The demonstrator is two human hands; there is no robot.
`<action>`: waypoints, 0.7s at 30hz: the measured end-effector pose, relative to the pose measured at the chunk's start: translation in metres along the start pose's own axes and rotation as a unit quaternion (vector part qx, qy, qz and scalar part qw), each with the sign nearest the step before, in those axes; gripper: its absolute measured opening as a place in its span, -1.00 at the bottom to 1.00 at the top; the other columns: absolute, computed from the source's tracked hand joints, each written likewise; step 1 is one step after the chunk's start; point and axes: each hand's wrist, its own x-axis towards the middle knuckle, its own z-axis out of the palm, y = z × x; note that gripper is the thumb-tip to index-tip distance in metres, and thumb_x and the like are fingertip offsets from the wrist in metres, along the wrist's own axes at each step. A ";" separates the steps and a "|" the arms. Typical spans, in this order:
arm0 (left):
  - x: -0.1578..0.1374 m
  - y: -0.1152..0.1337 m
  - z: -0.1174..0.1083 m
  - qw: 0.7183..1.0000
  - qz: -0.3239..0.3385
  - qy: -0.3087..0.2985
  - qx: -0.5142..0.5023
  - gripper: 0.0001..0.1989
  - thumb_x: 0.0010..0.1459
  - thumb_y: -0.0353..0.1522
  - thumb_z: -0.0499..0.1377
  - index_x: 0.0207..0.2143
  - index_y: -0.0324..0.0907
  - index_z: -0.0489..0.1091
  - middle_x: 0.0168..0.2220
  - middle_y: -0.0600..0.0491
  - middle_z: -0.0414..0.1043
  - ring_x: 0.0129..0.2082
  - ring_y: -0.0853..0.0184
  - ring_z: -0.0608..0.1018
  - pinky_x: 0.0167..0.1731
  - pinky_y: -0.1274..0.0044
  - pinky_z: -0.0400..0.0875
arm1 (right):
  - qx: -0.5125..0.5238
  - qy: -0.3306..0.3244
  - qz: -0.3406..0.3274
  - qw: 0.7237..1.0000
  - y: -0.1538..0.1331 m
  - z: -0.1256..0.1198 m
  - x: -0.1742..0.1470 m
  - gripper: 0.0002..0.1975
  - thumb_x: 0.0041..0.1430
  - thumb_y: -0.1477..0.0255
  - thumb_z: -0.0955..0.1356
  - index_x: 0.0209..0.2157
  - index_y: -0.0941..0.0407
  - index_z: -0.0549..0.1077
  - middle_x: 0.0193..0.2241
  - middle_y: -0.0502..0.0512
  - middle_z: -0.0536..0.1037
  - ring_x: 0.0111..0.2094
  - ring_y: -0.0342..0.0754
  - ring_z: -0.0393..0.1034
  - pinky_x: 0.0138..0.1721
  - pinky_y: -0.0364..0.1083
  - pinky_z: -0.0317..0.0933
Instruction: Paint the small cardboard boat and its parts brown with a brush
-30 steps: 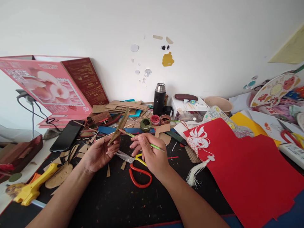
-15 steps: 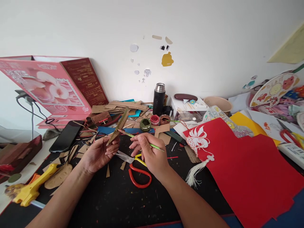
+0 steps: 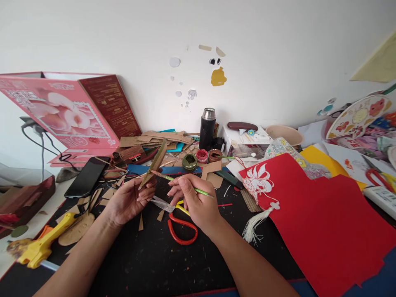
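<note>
Between the fingers of my left hand (image 3: 130,200) is a narrow, leaf-shaped cardboard piece (image 3: 157,159), coloured olive green and tilted upward. My right hand (image 3: 196,200) is closed around a green-handled paintbrush (image 3: 202,192), whose tip meets the edge of the cardboard piece. Below the hands lie scissors (image 3: 182,233) with red and yellow handles, partly covered by my right hand. Beyond them stand open paint jars: a dark green one (image 3: 189,162), a red one (image 3: 202,156) and a brown one (image 3: 215,155). A second brush handle (image 3: 228,157) sticks out of the brown jar.
A black flask (image 3: 207,130) stands by the wall amid cardboard scraps (image 3: 154,139). To the left are a phone (image 3: 86,176), a yellow glue gun (image 3: 51,241) and a pink box (image 3: 62,111). Red paper (image 3: 324,222) with a white tassel (image 3: 256,225) covers the right side.
Both hands keep nearly the same pose, with the brush still against the cardboard piece. Only a very slight shift of the view shows.
</note>
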 end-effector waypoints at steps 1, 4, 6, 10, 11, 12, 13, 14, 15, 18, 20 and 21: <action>0.000 0.000 0.001 1.000 0.000 -0.001 0.002 -0.89 0.19 -0.56 0.25 -0.34 -0.23 0.39 -0.45 0.10 0.27 -0.65 0.52 0.27 -0.69 0.67 0.29 | -0.001 0.006 -0.003 1.000 0.000 0.000 0.001 -0.50 0.53 -0.01 0.33 -0.22 0.13 0.63 -0.34 0.15 0.71 -0.53 -0.10 0.64 -0.58 -0.18 0.39; -0.001 0.000 0.002 1.000 -0.001 -0.002 0.004 -0.89 0.19 -0.57 0.23 -0.31 -0.22 0.40 -0.46 0.12 0.26 -0.65 0.50 0.28 -0.69 0.67 0.29 | 0.001 0.024 -0.013 1.000 0.001 -0.001 0.002 -0.50 0.53 -0.01 0.34 -0.20 0.12 0.64 -0.35 0.13 0.71 -0.55 -0.11 0.62 -0.58 -0.18 0.40; -0.001 0.000 0.002 1.000 -0.003 0.000 0.000 -0.88 0.19 -0.56 0.23 -0.29 -0.20 0.39 -0.47 0.13 0.25 -0.66 0.49 0.28 -0.69 0.66 0.30 | 0.004 0.028 -0.017 0.999 0.001 -0.001 0.003 -0.51 0.53 -0.01 0.34 -0.20 0.12 0.64 -0.36 0.12 0.71 -0.55 -0.12 0.62 -0.58 -0.18 0.41; -0.001 0.000 0.003 1.000 -0.007 0.019 -0.015 -0.87 0.20 -0.56 0.21 -0.31 -0.18 0.36 -0.46 0.13 0.24 -0.65 0.49 0.28 -0.68 0.65 0.29 | 0.001 0.009 0.002 1.000 -0.001 -0.001 0.001 -0.46 0.51 -0.06 0.33 -0.23 0.12 0.64 -0.35 0.14 0.72 -0.53 -0.09 0.63 -0.56 -0.16 0.45; -0.001 0.000 0.004 0.999 -0.007 0.028 -0.018 -0.87 0.21 -0.56 0.19 -0.32 -0.18 0.35 -0.46 0.12 0.24 -0.65 0.49 0.28 -0.67 0.65 0.30 | 0.000 0.001 0.008 1.000 -0.001 0.000 0.000 -0.45 0.51 -0.07 0.33 -0.24 0.12 0.63 -0.35 0.15 0.72 -0.53 -0.09 0.63 -0.56 -0.15 0.46; -0.001 0.000 0.004 0.999 -0.005 0.037 -0.021 -0.86 0.21 -0.57 0.18 -0.34 -0.18 0.35 -0.46 0.12 0.24 -0.65 0.49 0.28 -0.67 0.64 0.31 | 0.001 -0.006 0.013 1.000 -0.002 0.000 -0.001 -0.45 0.51 -0.07 0.33 -0.24 0.12 0.63 -0.36 0.15 0.72 -0.52 -0.09 0.63 -0.56 -0.15 0.46; -0.001 0.000 0.005 0.999 -0.002 0.045 -0.024 -0.85 0.22 -0.58 0.16 -0.35 -0.18 0.34 -0.46 0.11 0.24 -0.66 0.48 0.28 -0.66 0.62 0.32 | 0.001 -0.012 0.016 1.000 -0.002 0.000 -0.001 -0.45 0.51 -0.07 0.33 -0.25 0.12 0.63 -0.37 0.14 0.71 -0.52 -0.09 0.63 -0.56 -0.16 0.45; -0.001 0.000 0.005 0.998 0.001 0.053 -0.027 -0.84 0.23 -0.58 0.14 -0.36 -0.18 0.34 -0.46 0.11 0.25 -0.66 0.48 0.28 -0.66 0.62 0.33 | 0.001 -0.017 0.019 1.000 -0.002 0.001 -0.002 -0.46 0.51 -0.06 0.33 -0.24 0.12 0.63 -0.39 0.14 0.70 -0.52 -0.09 0.63 -0.56 -0.16 0.44; -0.001 0.000 0.006 0.998 0.004 0.058 -0.030 -0.83 0.23 -0.59 0.13 -0.36 -0.18 0.34 -0.47 0.11 0.25 -0.66 0.48 0.28 -0.66 0.61 0.33 | 0.001 -0.021 0.020 1.000 -0.002 0.001 -0.002 -0.47 0.52 -0.05 0.33 -0.24 0.12 0.62 -0.40 0.13 0.69 -0.52 -0.09 0.64 -0.57 -0.17 0.42; -0.001 0.000 0.007 0.998 0.006 0.054 -0.027 -0.83 0.22 -0.59 0.12 -0.36 -0.19 0.35 -0.46 0.11 0.25 -0.67 0.48 0.28 -0.67 0.62 0.32 | -0.005 -0.020 0.020 1.000 -0.001 0.001 -0.002 -0.48 0.52 -0.04 0.33 -0.22 0.13 0.62 -0.40 0.13 0.69 -0.50 -0.08 0.64 -0.59 -0.18 0.39; -0.001 0.000 0.006 0.999 0.003 0.041 -0.018 -0.85 0.23 -0.58 0.14 -0.36 -0.21 0.37 -0.46 0.10 0.25 -0.67 0.49 0.28 -0.69 0.64 0.30 | -0.007 -0.008 0.011 1.000 0.000 0.000 -0.001 -0.49 0.52 -0.03 0.33 -0.22 0.12 0.61 -0.36 0.15 0.71 -0.51 -0.08 0.64 -0.59 -0.17 0.38; -0.002 0.000 0.006 0.999 0.001 0.035 -0.013 -0.86 0.23 -0.58 0.14 -0.35 -0.21 0.37 -0.46 0.10 0.25 -0.67 0.49 0.28 -0.70 0.65 0.29 | -0.006 0.001 0.004 1.000 0.000 0.000 0.000 -0.49 0.53 -0.03 0.33 -0.22 0.12 0.61 -0.34 0.16 0.71 -0.51 -0.09 0.64 -0.59 -0.17 0.39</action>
